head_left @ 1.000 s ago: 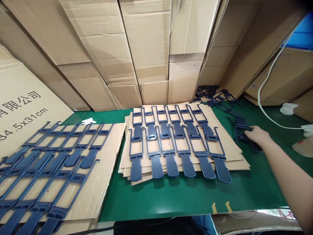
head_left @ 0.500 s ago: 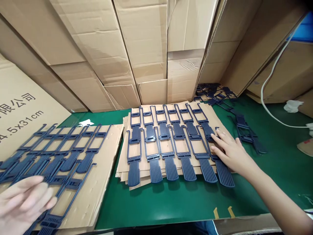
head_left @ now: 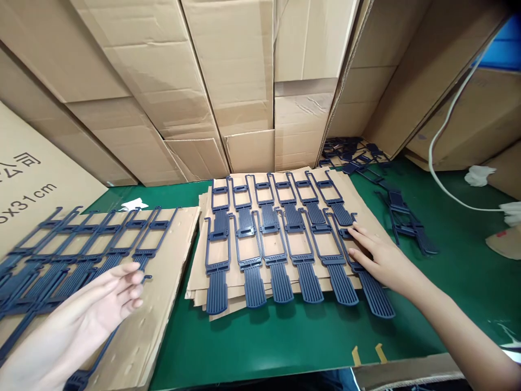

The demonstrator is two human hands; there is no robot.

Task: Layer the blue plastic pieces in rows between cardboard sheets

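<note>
My right hand (head_left: pixel 378 255) lies over the rightmost dark blue plastic bracket (head_left: pixel 376 296) of the front row, its outstretched fingers touching the frame. Each bracket has a hooked open frame and a ribbed, rounded tab. Two rows of them lie on stacked cardboard sheets (head_left: pixel 238 300) in the middle, the front frames overlapping the back tabs. My left hand (head_left: pixel 109 298) is above the left cardboard stack (head_left: pixel 163 277), fingers loosely bent and apart from the thumb, holding nothing visible. Under and behind it are more brackets (head_left: pixel 122 233), partly hidden by the hand and forearm.
Loose dark blue parts (head_left: pixel 354 155) pile at the back right, with others (head_left: pixel 409 217) scattered on the green table (head_left: pixel 285 347). Cardboard boxes (head_left: pixel 244 81) wall the back. A white cable (head_left: pixel 437 130) hangs at right. Yellow tape pieces (head_left: pixel 380 353) stick near the front edge.
My left hand has moved right and up over the left stack, its fingers uncurling somewhat. My right hand stays on the rightmost front bracket, whose tab has shifted slightly toward me. The view has shifted slightly.
</note>
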